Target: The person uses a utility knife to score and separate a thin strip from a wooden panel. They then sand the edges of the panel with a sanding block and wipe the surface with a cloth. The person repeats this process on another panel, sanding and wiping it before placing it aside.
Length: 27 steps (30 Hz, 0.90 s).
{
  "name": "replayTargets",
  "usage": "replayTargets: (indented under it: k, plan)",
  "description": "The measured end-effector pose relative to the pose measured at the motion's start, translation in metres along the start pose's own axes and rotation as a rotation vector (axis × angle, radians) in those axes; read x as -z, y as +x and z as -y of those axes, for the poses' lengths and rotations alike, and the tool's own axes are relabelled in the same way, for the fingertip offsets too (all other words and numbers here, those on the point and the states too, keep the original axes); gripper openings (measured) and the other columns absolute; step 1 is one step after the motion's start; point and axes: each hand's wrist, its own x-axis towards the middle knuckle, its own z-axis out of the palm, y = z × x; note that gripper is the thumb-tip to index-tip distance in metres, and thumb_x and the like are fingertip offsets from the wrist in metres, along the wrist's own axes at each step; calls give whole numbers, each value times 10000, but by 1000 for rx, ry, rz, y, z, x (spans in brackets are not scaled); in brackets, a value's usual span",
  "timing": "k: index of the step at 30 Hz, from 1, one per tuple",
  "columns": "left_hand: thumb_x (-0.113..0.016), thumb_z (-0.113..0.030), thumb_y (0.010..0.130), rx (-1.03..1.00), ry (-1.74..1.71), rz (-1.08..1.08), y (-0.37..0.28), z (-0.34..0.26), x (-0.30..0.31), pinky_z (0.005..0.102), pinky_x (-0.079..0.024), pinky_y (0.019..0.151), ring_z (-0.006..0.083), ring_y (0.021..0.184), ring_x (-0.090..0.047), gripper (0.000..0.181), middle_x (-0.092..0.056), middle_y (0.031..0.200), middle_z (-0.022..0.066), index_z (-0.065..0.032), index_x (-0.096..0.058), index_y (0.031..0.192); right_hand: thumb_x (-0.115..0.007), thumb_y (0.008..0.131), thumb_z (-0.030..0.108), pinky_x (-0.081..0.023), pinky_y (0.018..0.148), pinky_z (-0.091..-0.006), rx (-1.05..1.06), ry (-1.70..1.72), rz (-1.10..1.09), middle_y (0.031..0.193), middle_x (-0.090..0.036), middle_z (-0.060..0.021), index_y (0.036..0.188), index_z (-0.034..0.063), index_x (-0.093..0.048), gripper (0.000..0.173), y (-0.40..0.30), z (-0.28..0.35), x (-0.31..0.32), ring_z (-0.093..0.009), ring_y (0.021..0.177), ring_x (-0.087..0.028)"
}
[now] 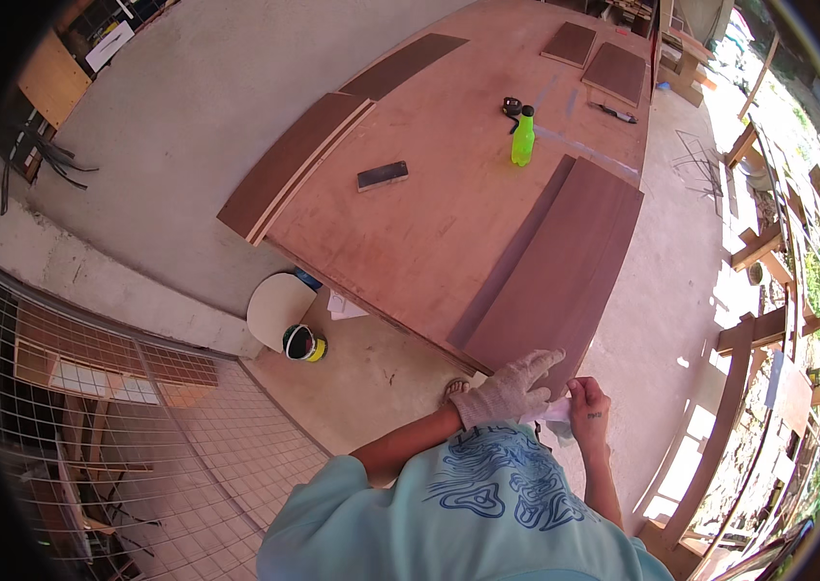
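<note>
My left hand [515, 383], in a pale knitted work glove, reaches over the near end of a wide reddish-brown wooden board [555, 269]. Its fingers are apart with nothing held in them; whether they press on the wood I cannot tell. Just right of it, off the board's near corner, my bare right hand [590, 410] pinches a thin whitish sheet [559, 412], perhaps cloth or plastic, partly hidden by the hands and shirt. A narrower dark board [515, 250] lies along the wide board's left side on the wooden worktable [410, 240].
On the table are a sanding block [382, 176], a green bottle [523, 138], a tape measure [511, 107], a marker pen [615, 112] and more boards [293, 163]. A bucket [305, 343] stands on the floor. Wire mesh [141, 414] lies left, wooden railing [733, 392] right.
</note>
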Motion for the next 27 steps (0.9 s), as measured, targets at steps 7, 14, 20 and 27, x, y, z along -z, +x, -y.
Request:
replayTargets:
  k: [7,14,20,27]
  plan:
    - [-701,-253,840,206,720,-410,52,190,194,500,-349,1130,415,1351,-402,763,-452,1454,218,-46,-371,1496,-648,994,291,-411,499,-218,-314,484,-21,633,-565,32,873,37,-674,282,27,59,46,-46,564,-545]
    - [-683,-294,813,507,1044,-310,154,288,370,610,-341,1106,436,1450,-290,860,-291,1612,145,-77,-284,1543,-523,1029,474,-517,794,-305,-193,33,-464,892,-670,-92,1123,-17,-668,521,163,80,50,-151,889,-649]
    - [-764,-365,754,757,980,-155,173,308,400,564,-348,1122,352,1441,-369,959,-361,1590,116,-148,-297,1563,-641,967,301,-515,921,-410,23,-224,-473,1175,-648,-225,1244,3,-638,407,150,78,-4,-341,1052,-658]
    - [-700,-329,888,417,-272,-271,145,315,368,356,-546,887,218,998,-684,589,-699,1125,143,74,-575,1299,-560,1033,363,-519,949,-360,-213,199,-126,1250,-654,-114,1295,19,-623,437,100,47,-77,-208,1113,-639]
